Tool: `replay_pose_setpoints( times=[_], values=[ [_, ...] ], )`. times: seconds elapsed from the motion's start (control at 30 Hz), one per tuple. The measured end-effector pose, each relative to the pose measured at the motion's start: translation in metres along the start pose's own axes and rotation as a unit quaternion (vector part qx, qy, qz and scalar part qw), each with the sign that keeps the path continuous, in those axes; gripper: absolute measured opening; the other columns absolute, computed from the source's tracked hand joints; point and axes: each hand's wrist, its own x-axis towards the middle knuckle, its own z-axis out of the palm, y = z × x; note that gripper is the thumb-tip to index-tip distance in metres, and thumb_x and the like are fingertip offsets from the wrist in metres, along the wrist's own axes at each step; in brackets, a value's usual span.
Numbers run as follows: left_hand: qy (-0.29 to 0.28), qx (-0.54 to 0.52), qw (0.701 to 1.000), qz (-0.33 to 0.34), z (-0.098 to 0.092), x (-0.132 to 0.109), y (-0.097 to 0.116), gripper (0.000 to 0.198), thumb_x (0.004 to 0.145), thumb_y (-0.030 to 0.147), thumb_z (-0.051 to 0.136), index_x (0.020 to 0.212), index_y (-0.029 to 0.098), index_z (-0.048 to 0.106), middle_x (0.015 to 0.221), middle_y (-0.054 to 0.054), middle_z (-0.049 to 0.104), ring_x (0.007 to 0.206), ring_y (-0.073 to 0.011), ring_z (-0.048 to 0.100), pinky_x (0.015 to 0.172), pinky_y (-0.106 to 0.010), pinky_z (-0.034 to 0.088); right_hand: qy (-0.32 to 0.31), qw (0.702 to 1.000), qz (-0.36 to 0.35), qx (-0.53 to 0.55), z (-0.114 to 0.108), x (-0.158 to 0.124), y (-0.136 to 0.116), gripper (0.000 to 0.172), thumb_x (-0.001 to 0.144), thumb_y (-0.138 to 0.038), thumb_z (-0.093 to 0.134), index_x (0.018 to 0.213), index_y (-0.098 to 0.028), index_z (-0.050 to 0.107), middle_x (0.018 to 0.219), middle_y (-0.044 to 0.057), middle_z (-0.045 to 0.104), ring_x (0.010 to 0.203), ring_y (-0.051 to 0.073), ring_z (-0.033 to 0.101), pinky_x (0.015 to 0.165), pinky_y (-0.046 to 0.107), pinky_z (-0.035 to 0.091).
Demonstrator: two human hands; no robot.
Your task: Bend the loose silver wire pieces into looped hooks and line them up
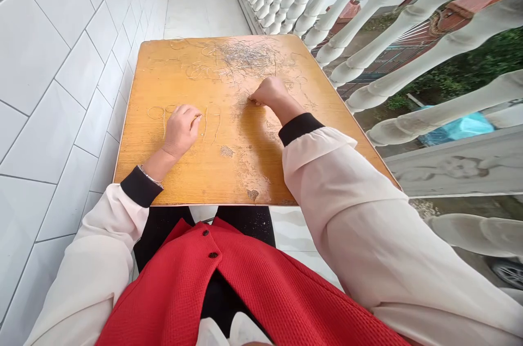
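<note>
A worn wooden table (pixel 183 171) stands in front of me. A tangled heap of thin wire-like loops (pixel 249 57) lies at its far side. My right hand (pixel 269 92) rests just below the heap with its fingers pinched together on a thin strand. My left hand (pixel 182 128) lies on the table at the left, fingers curled, touching a thin piece near its fingertips. Several separated loops and strands (pixel 157 113) lie in a row beside my left hand.
A white tiled wall (pixel 61 62) runs along the left of the table. White balusters (pixel 368 13) of a railing line the right side, with a street below. My red garment (pixel 212 286) fills the near foreground.
</note>
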Motion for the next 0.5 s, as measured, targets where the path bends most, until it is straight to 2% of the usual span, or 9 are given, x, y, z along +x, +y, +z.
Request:
replay_pose_setpoints(
  times=[0.07,0.17,0.23,0.37,0.43,0.5],
  values=[
    [0.016,-0.017,1.000,-0.013,0.001,0.001,-0.004,0.017,0.096,0.018,0.051,0.088,0.023,0.065,0.102,-0.006,0.075,0.101,-0.0211,0.067,0.096,-0.037,0.052,-0.025,0.996,0.078,0.019,-0.002,0.000,-0.002,0.006,0.081,-0.005,0.068,0.077,-0.003,0.072,0.074,0.015,0.070,0.080,0.026,0.071,0.079,0.040,0.058],
    [0.032,-0.047,0.998,-0.040,0.003,0.003,-0.010,0.016,0.094,0.016,0.051,0.088,0.022,0.065,0.100,-0.005,0.075,0.099,-0.0186,0.067,0.093,-0.034,0.054,0.000,0.988,0.111,0.106,-0.009,-0.005,-0.004,0.008,0.082,-0.002,0.064,0.081,0.004,0.070,0.080,0.019,0.071,0.074,0.018,0.068,0.074,0.032,0.054],
    [0.044,-0.064,0.995,-0.060,0.004,0.005,-0.013,0.016,0.093,0.015,0.052,0.087,0.021,0.066,0.097,-0.005,0.074,0.096,-0.0174,0.067,0.091,-0.033,0.055,0.030,0.980,0.121,0.157,-0.017,-0.010,-0.002,0.013,0.085,-0.004,0.060,0.086,0.006,0.069,0.080,0.018,0.069,0.069,0.012,0.063,0.071,0.031,0.050],
    [0.054,-0.084,0.991,-0.088,0.004,0.007,-0.017,0.016,0.092,0.015,0.053,0.086,0.020,0.067,0.095,-0.005,0.075,0.092,-0.0158,0.068,0.087,-0.030,0.055,0.051,0.977,0.114,0.172,-0.033,-0.022,0.000,0.019,0.089,-0.004,0.054,0.090,0.005,0.071,0.072,0.011,0.064,0.063,0.006,0.054,0.069,0.029,0.047],
    [0.055,-0.087,0.990,-0.096,0.004,0.008,-0.018,0.015,0.092,0.015,0.054,0.086,0.020,0.068,0.094,-0.004,0.075,0.090,-0.0153,0.068,0.085,-0.030,0.055,0.046,0.979,0.091,0.174,-0.037,-0.028,-0.001,0.019,0.089,-0.003,0.054,0.093,0.004,0.072,0.074,0.012,0.065,0.062,0.006,0.053,0.069,0.028,0.048],
    [0.063,-0.092,0.989,-0.101,0.005,0.008,-0.019,0.015,0.091,0.015,0.056,0.085,0.019,0.068,0.092,-0.004,0.075,0.088,-0.0149,0.068,0.084,-0.029,0.055,0.049,0.986,0.060,0.148,-0.037,-0.034,-0.004,0.019,0.091,-0.005,0.056,0.096,0.004,0.073,0.081,0.016,0.069,0.065,0.009,0.057,0.072,0.029,0.050]
  ],
)
